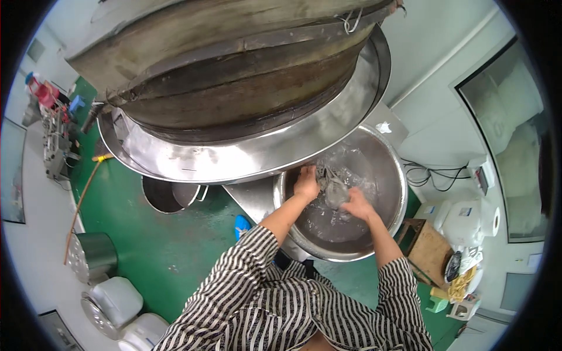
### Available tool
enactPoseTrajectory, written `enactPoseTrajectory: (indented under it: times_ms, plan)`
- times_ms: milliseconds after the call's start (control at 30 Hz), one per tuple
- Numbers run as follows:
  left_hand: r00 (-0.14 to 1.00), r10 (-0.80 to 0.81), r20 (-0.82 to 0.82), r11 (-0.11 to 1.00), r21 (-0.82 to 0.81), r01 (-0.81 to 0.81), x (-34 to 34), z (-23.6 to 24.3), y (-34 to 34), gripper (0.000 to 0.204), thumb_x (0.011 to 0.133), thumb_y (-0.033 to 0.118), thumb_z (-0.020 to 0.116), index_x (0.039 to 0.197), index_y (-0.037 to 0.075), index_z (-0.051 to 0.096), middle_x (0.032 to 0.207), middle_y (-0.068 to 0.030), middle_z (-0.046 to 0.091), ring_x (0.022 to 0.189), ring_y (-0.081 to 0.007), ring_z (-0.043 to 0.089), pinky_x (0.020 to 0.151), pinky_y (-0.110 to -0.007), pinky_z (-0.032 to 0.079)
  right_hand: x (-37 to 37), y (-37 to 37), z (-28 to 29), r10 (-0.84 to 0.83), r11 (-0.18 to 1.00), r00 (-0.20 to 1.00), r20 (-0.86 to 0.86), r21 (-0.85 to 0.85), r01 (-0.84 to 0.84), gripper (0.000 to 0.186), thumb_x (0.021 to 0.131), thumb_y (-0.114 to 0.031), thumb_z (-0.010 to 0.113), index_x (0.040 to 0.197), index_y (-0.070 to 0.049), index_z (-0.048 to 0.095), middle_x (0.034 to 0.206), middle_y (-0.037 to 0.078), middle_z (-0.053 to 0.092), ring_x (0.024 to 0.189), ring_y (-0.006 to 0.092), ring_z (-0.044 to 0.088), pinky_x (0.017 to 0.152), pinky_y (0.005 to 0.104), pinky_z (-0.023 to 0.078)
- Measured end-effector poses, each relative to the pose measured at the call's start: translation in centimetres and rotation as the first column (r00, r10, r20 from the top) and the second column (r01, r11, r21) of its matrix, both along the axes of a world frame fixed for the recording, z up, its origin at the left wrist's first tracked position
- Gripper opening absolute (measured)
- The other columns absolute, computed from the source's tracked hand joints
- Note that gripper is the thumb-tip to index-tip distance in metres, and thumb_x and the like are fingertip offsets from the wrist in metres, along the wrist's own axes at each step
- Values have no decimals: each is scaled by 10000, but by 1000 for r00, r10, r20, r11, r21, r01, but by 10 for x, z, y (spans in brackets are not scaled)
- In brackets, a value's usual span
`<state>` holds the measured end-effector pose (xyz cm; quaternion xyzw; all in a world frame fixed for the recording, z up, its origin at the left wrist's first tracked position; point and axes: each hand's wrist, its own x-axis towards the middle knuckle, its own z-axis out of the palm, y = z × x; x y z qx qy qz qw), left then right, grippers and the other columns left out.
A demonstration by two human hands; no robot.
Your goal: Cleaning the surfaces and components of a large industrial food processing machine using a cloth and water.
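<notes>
Both my hands are inside a large round metal basin (400,169) with water (331,229) in it. A wet, greyish cloth-like bundle (335,194) lies between them in the water. My left hand (306,183) grips the bundle's left side, fingers curled against its bunched strands. On its lower right side, my right hand (358,204) is closed on the same bundle. The parts under my fingers are hidden.
A wide shallow metal pan (246,161) overhangs the basin's far left rim, bearing a big dark wooden-looking vessel (246,93). Below it stands a metal pot (170,196). A wooden box (433,248) and white containers (465,222) stand at right, a broom (85,202) at left.
</notes>
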<state>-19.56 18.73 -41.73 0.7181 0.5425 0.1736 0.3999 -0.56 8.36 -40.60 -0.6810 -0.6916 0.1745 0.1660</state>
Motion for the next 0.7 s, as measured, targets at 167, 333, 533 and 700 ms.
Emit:
enactPoseTrajectory:
  times_ms: [167, 333, 533, 700]
  plan:
    - [886, -411, -215, 851, -439, 289, -6, 37, 11, 360, 799, 256, 562, 1093, 48, 544, 1136, -156, 511, 1096, -344, 456, 906, -456, 398, -8, 15, 45, -618, 727, 776, -123, -465, 505, 445, 690, -200, 663, 1058, 34, 571, 1022, 206, 557, 930, 283, 545, 817, 369, 437]
    - [978, -207, -41, 925, -335, 182, 6, 34, -4, 522, 826, 363, 526, 1238, 54, 441, 1317, -241, 375, 1230, -360, 370, 1003, -451, 304, -64, -12, 8, -363, 921, 853, 376, 4, 390, 461, 713, -79, 573, 1162, 9, 513, 959, 203, 591, 890, 290, 565, 783, 357, 448]
    - [927, 334, 171, 487, -873, -15, 26, 26, -11, 704, 852, 444, 473, 1393, 93, 189, 1411, -190, 237, 1283, -350, 286, 966, -495, 348, -47, 1, 66, -740, 658, 258, -622, -588, 470, 338, 776, -70, 429, 1087, -9, 545, 880, 98, 571, 823, 181, 547, 757, 295, 442]
    - [670, 654, 350, 319, -931, 175, 42, 38, -18, 437, 855, 225, 491, 1234, 11, 452, 1129, -190, 549, 1014, -308, 555, 828, -416, 474, -69, 2, 100, -488, 731, 104, -867, -340, 592, 276, 873, -208, 470, 1012, 18, 549, 941, 84, 575, 900, 155, 537, 828, 278, 413]
